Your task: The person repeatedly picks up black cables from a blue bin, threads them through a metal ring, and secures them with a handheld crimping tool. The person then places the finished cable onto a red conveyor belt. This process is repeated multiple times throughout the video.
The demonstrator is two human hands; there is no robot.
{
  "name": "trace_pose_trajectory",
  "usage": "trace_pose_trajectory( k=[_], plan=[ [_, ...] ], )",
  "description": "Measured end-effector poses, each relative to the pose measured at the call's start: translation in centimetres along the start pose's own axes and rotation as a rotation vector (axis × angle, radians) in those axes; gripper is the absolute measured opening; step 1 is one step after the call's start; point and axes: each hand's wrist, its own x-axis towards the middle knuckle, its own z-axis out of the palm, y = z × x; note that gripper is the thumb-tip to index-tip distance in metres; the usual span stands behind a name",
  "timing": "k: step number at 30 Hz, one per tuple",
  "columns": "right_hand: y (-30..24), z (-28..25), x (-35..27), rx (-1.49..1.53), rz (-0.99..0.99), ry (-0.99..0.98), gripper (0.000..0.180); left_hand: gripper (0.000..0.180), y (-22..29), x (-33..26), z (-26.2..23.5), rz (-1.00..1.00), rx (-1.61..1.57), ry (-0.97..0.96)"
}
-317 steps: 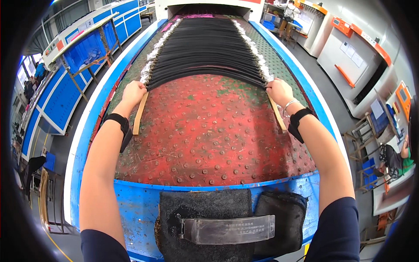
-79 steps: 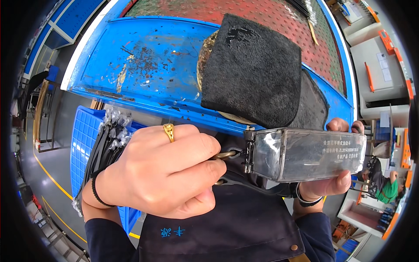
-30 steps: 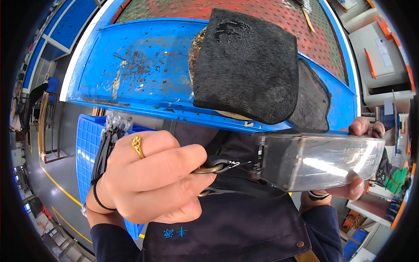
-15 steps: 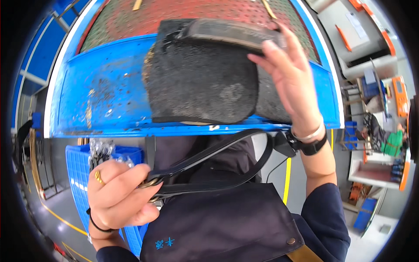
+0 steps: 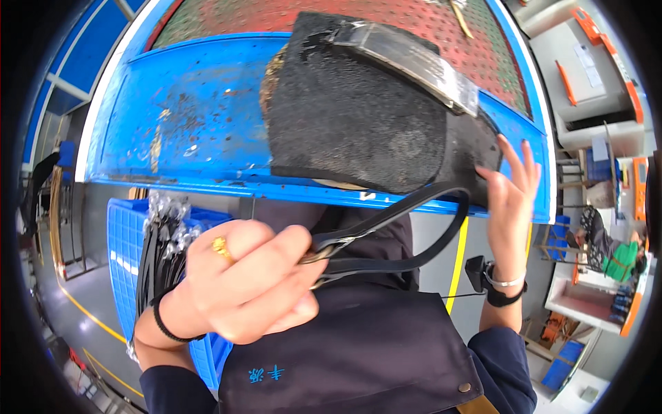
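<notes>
A strap loop (image 5: 389, 215) extends rightward from the left hand (image 5: 252, 279) above the apron (image 5: 358, 345), while the right hand (image 5: 510, 193) is at the right end of a ledge (image 5: 200, 103), beside a smaller pad (image 5: 472, 155). Left of that lies a larger pad (image 5: 352, 124), partly over it, with a case (image 5: 414, 65) slanting across its far right side. Beyond the ledge is a bed (image 5: 276, 17), a stick (image 5: 460, 19) on its right. At near left, a crate (image 5: 123, 255) holds bundled straps (image 5: 158, 255); at far right is a co-worker (image 5: 619, 259).
</notes>
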Motion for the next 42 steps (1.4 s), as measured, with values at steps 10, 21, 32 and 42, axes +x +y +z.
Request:
trace_pose_trajectory(
  k=[10, 21, 32, 42],
  plan=[
    [-7.7, -3.0, -1.2, 0.220, -0.807, 0.159, 0.052, 0.015, 0.7, 1.0, 0.7, 0.088, -0.016, -0.012],
    [-7.9, -1.6, -0.3, 0.509, -0.805, 0.090, 0.054, 0.014, 0.5, 0.9, 0.6, 0.111, -0.047, -0.005],
    [-8.3, -1.1, -0.1, 0.491, -0.762, 0.190, 0.065, 0.016, 0.6, 0.7, 0.9, 0.113, -0.017, 0.021],
    [-8.1, -1.9, 0.4, 0.765, -0.563, -0.042, 0.069, 0.015, 0.7, 0.6, 0.9, 0.165, 0.014, 0.005]
  ],
)
